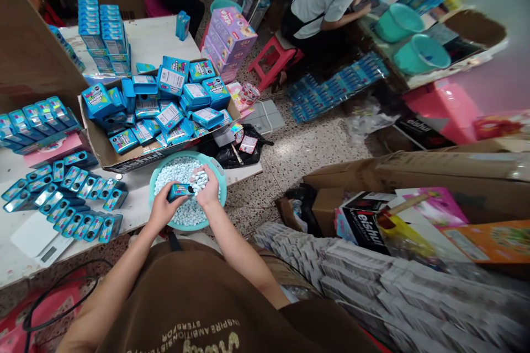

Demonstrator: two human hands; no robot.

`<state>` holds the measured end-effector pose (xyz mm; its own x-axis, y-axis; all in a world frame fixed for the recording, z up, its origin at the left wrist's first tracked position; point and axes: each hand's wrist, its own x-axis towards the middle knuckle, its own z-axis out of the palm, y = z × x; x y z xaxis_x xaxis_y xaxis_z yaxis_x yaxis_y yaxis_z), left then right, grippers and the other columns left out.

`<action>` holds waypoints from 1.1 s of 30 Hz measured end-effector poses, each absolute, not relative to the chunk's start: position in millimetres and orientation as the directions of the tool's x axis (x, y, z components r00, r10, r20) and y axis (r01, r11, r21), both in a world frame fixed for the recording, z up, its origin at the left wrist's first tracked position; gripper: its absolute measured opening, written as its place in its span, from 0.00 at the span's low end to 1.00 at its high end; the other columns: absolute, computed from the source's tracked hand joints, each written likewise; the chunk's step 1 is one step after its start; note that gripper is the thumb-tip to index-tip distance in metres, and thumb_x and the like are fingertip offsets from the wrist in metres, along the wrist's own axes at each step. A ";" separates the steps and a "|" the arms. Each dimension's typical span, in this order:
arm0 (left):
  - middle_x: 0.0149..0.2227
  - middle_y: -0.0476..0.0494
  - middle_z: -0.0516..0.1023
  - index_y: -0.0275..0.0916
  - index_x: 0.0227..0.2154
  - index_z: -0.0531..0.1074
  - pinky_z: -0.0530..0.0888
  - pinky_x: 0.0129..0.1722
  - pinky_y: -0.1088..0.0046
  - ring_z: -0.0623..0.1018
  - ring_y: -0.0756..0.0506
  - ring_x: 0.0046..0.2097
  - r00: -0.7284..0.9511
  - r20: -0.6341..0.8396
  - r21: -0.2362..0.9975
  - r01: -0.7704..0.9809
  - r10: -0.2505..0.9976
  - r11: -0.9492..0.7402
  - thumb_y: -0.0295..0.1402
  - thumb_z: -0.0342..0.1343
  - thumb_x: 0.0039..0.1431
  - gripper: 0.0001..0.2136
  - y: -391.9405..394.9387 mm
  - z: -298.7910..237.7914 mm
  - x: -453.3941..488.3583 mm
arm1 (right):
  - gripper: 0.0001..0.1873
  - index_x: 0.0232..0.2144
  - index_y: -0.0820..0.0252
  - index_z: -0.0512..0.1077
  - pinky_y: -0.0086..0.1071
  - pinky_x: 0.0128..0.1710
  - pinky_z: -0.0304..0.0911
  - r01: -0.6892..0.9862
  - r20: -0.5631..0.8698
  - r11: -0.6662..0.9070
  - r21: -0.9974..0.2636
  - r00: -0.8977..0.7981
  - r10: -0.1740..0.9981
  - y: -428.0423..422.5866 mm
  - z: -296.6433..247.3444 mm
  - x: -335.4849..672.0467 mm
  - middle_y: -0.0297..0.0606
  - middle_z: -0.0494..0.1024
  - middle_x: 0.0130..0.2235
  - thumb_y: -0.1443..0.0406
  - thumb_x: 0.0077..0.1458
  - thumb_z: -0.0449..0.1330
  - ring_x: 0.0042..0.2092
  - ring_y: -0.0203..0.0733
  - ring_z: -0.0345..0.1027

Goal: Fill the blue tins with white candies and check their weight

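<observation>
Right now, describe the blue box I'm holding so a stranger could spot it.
Find the round teal basin of white pellets at the table's near edge. Over it, the left hand holds one blue box; unlike the rows lying on the table, it alone is in a hand.

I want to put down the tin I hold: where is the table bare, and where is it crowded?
Bare table shows in front of the scale, and a wider patch lies between the stacked tins and the lone upright box at the far end. Crowded: the rows of open tins left of the bowl, and the heaped carton behind it.
</observation>
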<state>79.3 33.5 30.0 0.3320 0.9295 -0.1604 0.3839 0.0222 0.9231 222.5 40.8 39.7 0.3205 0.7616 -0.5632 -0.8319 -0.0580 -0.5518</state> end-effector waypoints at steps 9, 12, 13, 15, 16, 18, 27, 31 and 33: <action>0.46 0.41 0.74 0.42 0.45 0.68 0.68 0.50 0.62 0.73 0.40 0.49 0.387 -0.096 0.890 0.445 0.917 -0.095 0.41 0.60 0.50 0.19 40.3 31.7 83.6 | 0.14 0.20 0.57 0.61 0.27 0.24 0.59 -0.759 -0.529 -0.073 -0.647 0.378 0.759 42.8 38.1 223.7 0.28 0.64 0.21 0.56 0.49 0.57 0.23 0.31 0.58; 0.45 0.41 0.75 0.41 0.44 0.69 0.68 0.50 0.61 0.73 0.41 0.49 0.438 -0.018 0.882 0.431 0.899 -0.193 0.39 0.61 0.50 0.18 41.5 30.6 83.4 | 0.15 0.19 0.57 0.62 0.27 0.25 0.58 -0.699 -0.465 -0.079 -0.711 0.383 0.798 40.6 40.0 223.9 0.29 0.65 0.21 0.55 0.49 0.57 0.23 0.31 0.59; 0.45 0.41 0.75 0.42 0.44 0.69 0.68 0.50 0.61 0.73 0.41 0.49 0.457 0.000 0.879 0.424 0.889 -0.218 0.39 0.61 0.50 0.18 42.1 30.5 83.0 | 0.15 0.19 0.57 0.62 0.28 0.25 0.58 -0.675 -0.443 -0.082 -0.733 0.384 0.810 39.7 40.9 223.9 0.29 0.65 0.21 0.55 0.49 0.57 0.23 0.31 0.59; 0.45 0.42 0.75 0.42 0.44 0.70 0.68 0.50 0.61 0.73 0.41 0.49 0.466 0.011 0.885 0.407 0.885 -0.225 0.39 0.61 0.50 0.18 42.8 30.1 82.2 | 0.16 0.19 0.57 0.62 0.28 0.25 0.58 -0.629 -0.405 -0.078 -0.774 0.397 0.824 38.7 43.1 223.7 0.29 0.65 0.21 0.54 0.50 0.56 0.23 0.32 0.59; 0.46 0.42 0.75 0.42 0.44 0.70 0.68 0.51 0.62 0.73 0.42 0.49 0.451 -0.002 0.894 0.400 0.893 -0.200 0.39 0.61 0.50 0.18 42.8 29.8 82.0 | 0.17 0.19 0.57 0.62 0.28 0.25 0.58 -0.610 -0.388 -0.069 -0.789 0.409 0.826 38.8 44.3 223.5 0.29 0.65 0.21 0.54 0.51 0.55 0.22 0.31 0.59; 0.46 0.43 0.75 0.42 0.44 0.69 0.69 0.50 0.63 0.74 0.42 0.48 0.391 -0.060 0.916 0.387 0.918 -0.105 0.41 0.62 0.49 0.20 41.5 28.8 82.0 | 0.17 0.19 0.57 0.62 0.28 0.25 0.58 -0.585 -0.366 -0.052 -0.810 0.434 0.823 39.9 46.5 222.8 0.29 0.65 0.20 0.53 0.51 0.55 0.22 0.31 0.59; 0.46 0.43 0.76 0.41 0.42 0.71 0.69 0.51 0.63 0.74 0.42 0.49 0.353 -0.060 0.931 0.356 0.934 -0.075 0.40 0.63 0.47 0.19 35.0 28.7 81.2 | 0.16 0.19 0.58 0.61 0.25 0.17 0.50 -0.671 -0.496 -0.081 -0.737 0.456 0.739 48.0 44.3 220.1 0.26 0.63 0.19 0.56 0.48 0.58 0.18 0.27 0.53; 0.44 0.42 0.76 0.41 0.43 0.70 0.70 0.49 0.63 0.75 0.42 0.47 0.344 0.014 0.925 0.353 0.939 -0.143 0.39 0.62 0.49 0.18 32.1 34.9 82.2 | 0.16 0.20 0.58 0.61 0.25 0.20 0.53 -0.627 -0.432 -0.048 -0.778 0.477 0.765 43.2 51.3 220.3 0.26 0.63 0.20 0.55 0.49 0.58 0.19 0.27 0.55; 0.44 0.42 0.76 0.42 0.43 0.70 0.69 0.50 0.62 0.74 0.42 0.48 0.389 0.097 0.906 0.346 0.916 -0.242 0.37 0.61 0.50 0.16 30.3 39.7 83.2 | 0.16 0.20 0.58 0.61 0.26 0.23 0.57 -0.560 -0.387 -0.064 -0.826 0.481 0.787 39.4 57.1 220.7 0.27 0.64 0.20 0.54 0.50 0.56 0.21 0.29 0.58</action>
